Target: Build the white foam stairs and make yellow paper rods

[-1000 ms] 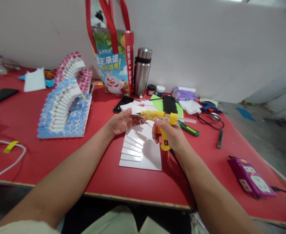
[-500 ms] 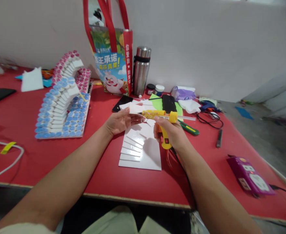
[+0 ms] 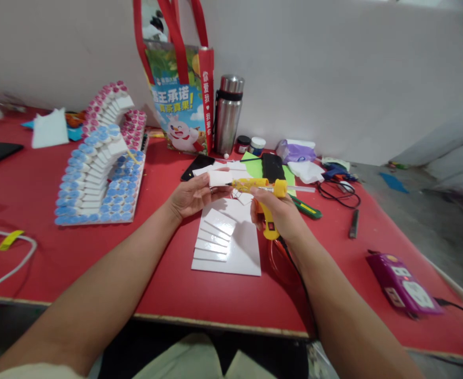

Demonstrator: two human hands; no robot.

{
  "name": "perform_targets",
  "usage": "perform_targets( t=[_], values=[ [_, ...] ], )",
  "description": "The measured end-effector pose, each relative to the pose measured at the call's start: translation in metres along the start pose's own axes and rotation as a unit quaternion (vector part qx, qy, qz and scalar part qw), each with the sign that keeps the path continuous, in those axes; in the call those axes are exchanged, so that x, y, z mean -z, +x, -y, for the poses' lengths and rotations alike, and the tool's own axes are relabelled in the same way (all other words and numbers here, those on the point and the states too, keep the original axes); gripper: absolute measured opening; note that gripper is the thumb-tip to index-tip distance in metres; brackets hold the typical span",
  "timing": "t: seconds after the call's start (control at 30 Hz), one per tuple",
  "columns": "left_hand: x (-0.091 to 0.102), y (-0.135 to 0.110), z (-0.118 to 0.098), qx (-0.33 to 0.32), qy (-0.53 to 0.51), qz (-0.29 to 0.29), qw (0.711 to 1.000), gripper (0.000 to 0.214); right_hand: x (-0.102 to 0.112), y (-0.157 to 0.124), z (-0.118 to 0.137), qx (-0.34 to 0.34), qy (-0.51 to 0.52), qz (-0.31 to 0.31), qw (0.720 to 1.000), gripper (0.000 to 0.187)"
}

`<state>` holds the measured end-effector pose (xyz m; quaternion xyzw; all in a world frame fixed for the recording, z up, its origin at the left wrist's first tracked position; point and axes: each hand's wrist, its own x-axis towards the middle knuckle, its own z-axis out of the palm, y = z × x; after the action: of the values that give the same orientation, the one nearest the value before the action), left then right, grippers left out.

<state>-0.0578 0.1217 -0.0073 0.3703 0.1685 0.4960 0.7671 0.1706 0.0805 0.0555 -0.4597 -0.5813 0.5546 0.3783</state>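
Note:
In my right hand (image 3: 274, 210) is a yellow hot glue gun (image 3: 251, 183), its nozzle pointing left and a clear glue stick (image 3: 301, 189) sticking out of its back. My left hand (image 3: 194, 196) pinches a small white foam board piece (image 3: 220, 178) between thumb and fingers. The nozzle is at the right edge of that piece; whether it touches I cannot tell. Below both hands lies a white board (image 3: 245, 252) on the red table, with several white strips (image 3: 212, 246) standing on it in a fanned row.
Blue-and-white (image 3: 97, 181) and pink-and-white (image 3: 115, 113) stepped models stand at left. Behind are a shopping bag (image 3: 184, 105), a steel flask (image 3: 229, 116) and small jars (image 3: 257, 146). To the right lie a green cutter (image 3: 308, 208) and a purple power strip (image 3: 403, 284). The gun's cord (image 3: 298, 273) runs toward the front edge.
The white piece in my left hand has turned slightly, and the glue gun's nozzle has shifted a little to the right along its edge. The rest stays put.

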Motion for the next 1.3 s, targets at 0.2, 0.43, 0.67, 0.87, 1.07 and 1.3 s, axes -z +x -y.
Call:
perform_targets(
  t=[0.2, 0.43, 0.67, 0.87, 1.07, 1.3],
  values=[
    [-0.0005, -0.0003, -0.0018, -0.006, 0.013, -0.005, 1.0, 0.061, 0.0009, 0.0007, -0.0014, -0.006, 0.0, 0.001, 1.0, 0.05],
    [-0.0037, -0.0007, -0.0028, -0.02, 0.013, -0.019, 1.0, 0.056, 0.0011, 0.0004, 0.0022, -0.02, -0.007, -0.006, 1.0, 0.049],
    [-0.0042, -0.0008, -0.0029, -0.021, 0.007, -0.025, 0.999, 0.055, 0.0017, 0.0001, 0.003, -0.025, -0.019, -0.016, 0.999, 0.049],
    [-0.0015, -0.0007, -0.0015, -0.022, -0.001, -0.037, 0.999, 0.054, 0.0034, 0.0023, 0.0025, -0.025, -0.015, -0.02, 0.999, 0.049],
    [-0.001, -0.0009, -0.0019, -0.024, -0.003, -0.032, 0.999, 0.054, 0.0044, 0.0031, 0.0017, -0.027, -0.021, -0.023, 0.999, 0.048],
    [0.0001, -0.0013, -0.0029, -0.025, -0.01, -0.028, 0.999, 0.054, 0.0059, 0.001, 0.0045, -0.011, -0.037, -0.039, 0.998, 0.052]
  ],
)
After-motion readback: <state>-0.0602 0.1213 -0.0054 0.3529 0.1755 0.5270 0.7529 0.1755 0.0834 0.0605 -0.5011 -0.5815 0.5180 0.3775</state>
